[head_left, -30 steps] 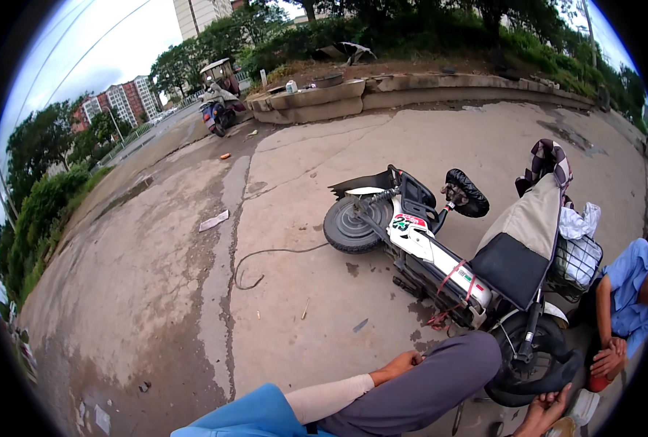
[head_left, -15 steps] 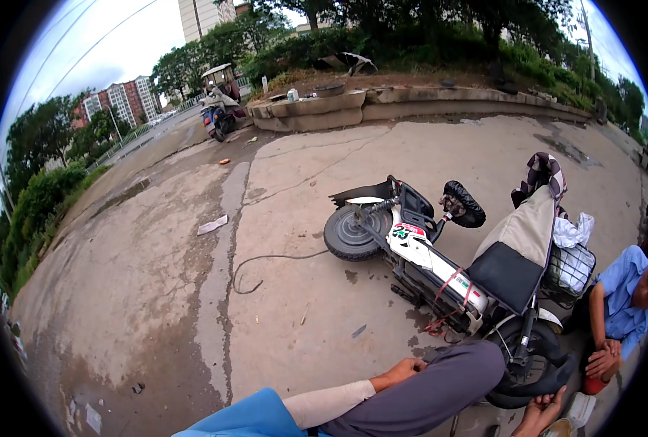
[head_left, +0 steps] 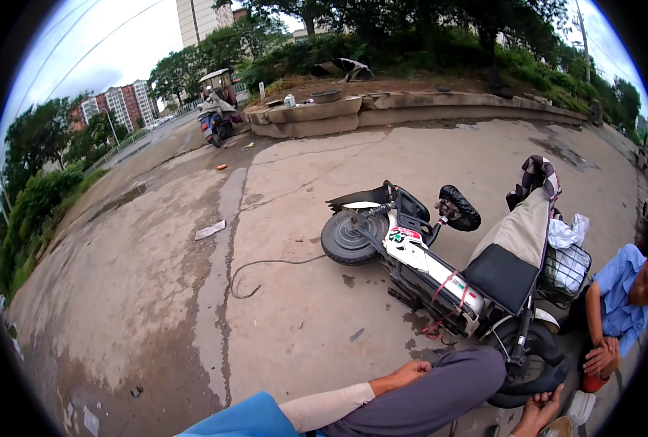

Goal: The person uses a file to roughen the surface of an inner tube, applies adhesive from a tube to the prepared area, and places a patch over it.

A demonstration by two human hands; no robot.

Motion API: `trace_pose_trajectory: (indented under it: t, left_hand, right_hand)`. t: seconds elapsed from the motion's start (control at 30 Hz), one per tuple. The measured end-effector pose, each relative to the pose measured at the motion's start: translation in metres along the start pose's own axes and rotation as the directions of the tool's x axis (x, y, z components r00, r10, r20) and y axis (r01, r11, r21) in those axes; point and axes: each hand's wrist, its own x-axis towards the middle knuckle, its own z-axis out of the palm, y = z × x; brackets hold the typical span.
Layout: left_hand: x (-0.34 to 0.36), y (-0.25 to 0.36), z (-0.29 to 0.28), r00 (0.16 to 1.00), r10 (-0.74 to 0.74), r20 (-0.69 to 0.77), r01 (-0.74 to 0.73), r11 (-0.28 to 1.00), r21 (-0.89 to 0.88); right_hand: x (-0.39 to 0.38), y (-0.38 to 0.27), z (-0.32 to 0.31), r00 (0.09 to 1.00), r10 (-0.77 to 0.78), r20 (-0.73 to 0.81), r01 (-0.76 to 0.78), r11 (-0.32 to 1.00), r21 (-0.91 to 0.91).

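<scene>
The right hand (head_left: 539, 414), palm up, sets its fingers against a thick, curved black rubber piece (head_left: 550, 379) at the wheel of a white-and-black two-wheeler (head_left: 440, 266) lying sideways; whether its grip is clenched, I cannot tell. The left hand (head_left: 410, 373) curls beside the grey-trousered thigh (head_left: 433, 393), its grip's contents hidden.

Left hand (head_left: 410, 373) curls loosely; right hand (head_left: 539, 416) has bent fingers (head_left: 556, 398).
</scene>
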Motion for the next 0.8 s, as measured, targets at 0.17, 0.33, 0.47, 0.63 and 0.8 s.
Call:
trace_pose_trajectory:
  t: [0.17, 0.33, 0.47, 0.63, 0.8]
  left_hand:
    - [-0.018, 0.027, 0.005, 1.0, -0.031, 0.004, 0.03, 0.995, 0.092]
    - [0.012, 0.011, 0.001, 0.989, -0.119, 0.088, 0.115, 0.992, 0.047]
    - [-0.031, 0.091, 0.015, 0.979, -0.16, -0.128, 0.166, 0.986, 0.036]
    - [-0.027, 0.074, -0.002, 0.972, 0.044, -0.232, 0.0, 0.983, 0.185]
    - [-0.02, 0.065, -0.01, 0.965, 0.132, -0.227, -0.069, 0.962, 0.266]
  right_hand:
    - [-0.007, 0.007, -0.002, 1.0, 0.007, -0.029, -0.006, 1.0, 0.023]
    - [-0.048, -0.008, 0.02, 1.0, -0.003, -0.014, 0.004, 0.995, 0.101]
    - [-0.083, 0.021, 0.076, 0.996, 0.057, -0.071, -0.049, 0.992, 0.116]
    - [-0.098, 0.028, 0.095, 0.996, 0.066, -0.061, -0.059, 0.991, 0.118]
    - [-0.102, 0.012, 0.08, 0.997, 0.008, -0.073, 0.003, 0.989, 0.149]
